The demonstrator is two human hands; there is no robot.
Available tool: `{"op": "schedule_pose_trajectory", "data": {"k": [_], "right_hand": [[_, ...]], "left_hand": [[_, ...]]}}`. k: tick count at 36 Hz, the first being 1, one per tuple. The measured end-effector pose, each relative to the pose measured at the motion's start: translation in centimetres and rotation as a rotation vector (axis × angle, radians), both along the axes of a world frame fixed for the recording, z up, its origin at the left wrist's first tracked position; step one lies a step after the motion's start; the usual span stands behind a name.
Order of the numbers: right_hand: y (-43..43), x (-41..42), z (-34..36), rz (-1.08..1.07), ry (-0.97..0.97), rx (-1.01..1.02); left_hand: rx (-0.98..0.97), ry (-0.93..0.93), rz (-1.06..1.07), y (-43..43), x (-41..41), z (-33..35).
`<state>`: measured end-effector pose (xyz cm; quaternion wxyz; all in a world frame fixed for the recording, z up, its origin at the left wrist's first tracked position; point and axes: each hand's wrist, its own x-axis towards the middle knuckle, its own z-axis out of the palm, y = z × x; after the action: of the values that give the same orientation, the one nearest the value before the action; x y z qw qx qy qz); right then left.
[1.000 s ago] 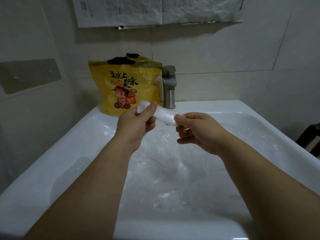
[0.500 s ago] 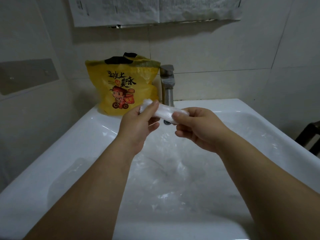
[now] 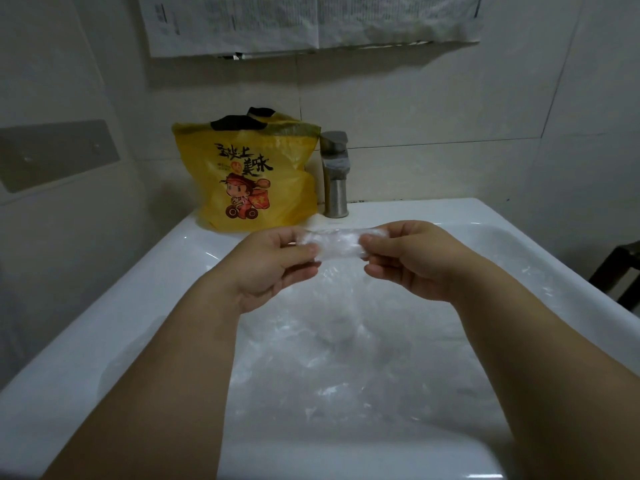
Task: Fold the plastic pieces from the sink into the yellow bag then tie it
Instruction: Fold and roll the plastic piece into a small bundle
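Our left hand (image 3: 273, 261) and right hand (image 3: 412, 261) each pinch an end of a folded plastic strip (image 3: 337, 244). Beyond them the yellow bag (image 3: 249, 178) looks untied; below, loose plastic (image 3: 329, 358) fills the sink (image 3: 104, 323).

We see a white sink (image 3: 104, 323) with a broad flat rim round a deep basin. On the back rim, towards the left corner, the yellow bag (image 3: 249, 181) stands upright with its printed face to us, and a metal faucet (image 3: 335, 174) rises just beside it on the right. Crumpled clear plastic pieces (image 3: 329, 368) lie spread over the basin's bottom.
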<state>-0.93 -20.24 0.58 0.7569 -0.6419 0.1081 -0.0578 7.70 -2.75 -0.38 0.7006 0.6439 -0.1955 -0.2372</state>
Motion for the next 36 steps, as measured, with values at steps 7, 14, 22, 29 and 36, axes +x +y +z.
{"op": "schedule_pose_trajectory", "data": {"k": [7, 14, 22, 29, 36], "right_hand": [[-0.1, 0.0, 0.0, 0.046, 0.023, -0.028], [-0.8, -0.4, 0.3, 0.109, 0.025, -0.024], [-1.0, -0.3, 0.4, 0.182, -0.035, 0.078], [-0.2, 0.2, 0.0, 0.029, -0.143, -0.114], [0.2, 0.5, -0.3, 0.004, -0.149, -0.218]], "left_hand": [[0.058, -0.048, 0.021, 0.1, 0.0, 0.0], [0.031, -0.05, -0.015, 0.3, -0.4, 0.6], [-0.155, 0.054, -0.078, 0.5, -0.8, 1.1], [-0.024, 0.063, -0.053, -0.2, -0.9, 1.0], [0.166, -0.198, 0.076, -0.8, -0.8, 0.3]]}}
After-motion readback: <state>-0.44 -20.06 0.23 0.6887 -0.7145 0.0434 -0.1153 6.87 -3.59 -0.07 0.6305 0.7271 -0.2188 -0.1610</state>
